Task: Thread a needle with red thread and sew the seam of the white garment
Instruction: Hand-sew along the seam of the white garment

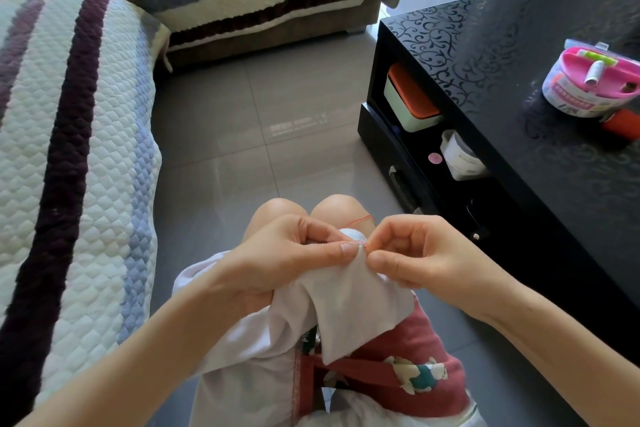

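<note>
White garment point(349, 291) lies across the person's lap and knees, with one folded corner lifted between both hands. The left hand point(287, 253) grips that corner: its thumb lies flat along the top of the fold and its fingers curl in behind, so the cloth is pinched tight. The right hand point(415, 253) meets it from the other side, thumb and forefinger closed in a small pinch on the red thread point(360, 218) right at the cloth's edge, the other fingers loosely curled above (whether a needle sits between those fingertips is too fine to tell). From there the thread loops up over the right knee.

On the black bench point(519, 55) to the right, well apart from the hands, stands a round sewing kit tub point(592, 80) with a pink insert and a small white spool on top. Its label point(575, 97) carries a band of writing, too blurred to read. An orange-red spool point(623, 123) lies just beside the tub.
</note>
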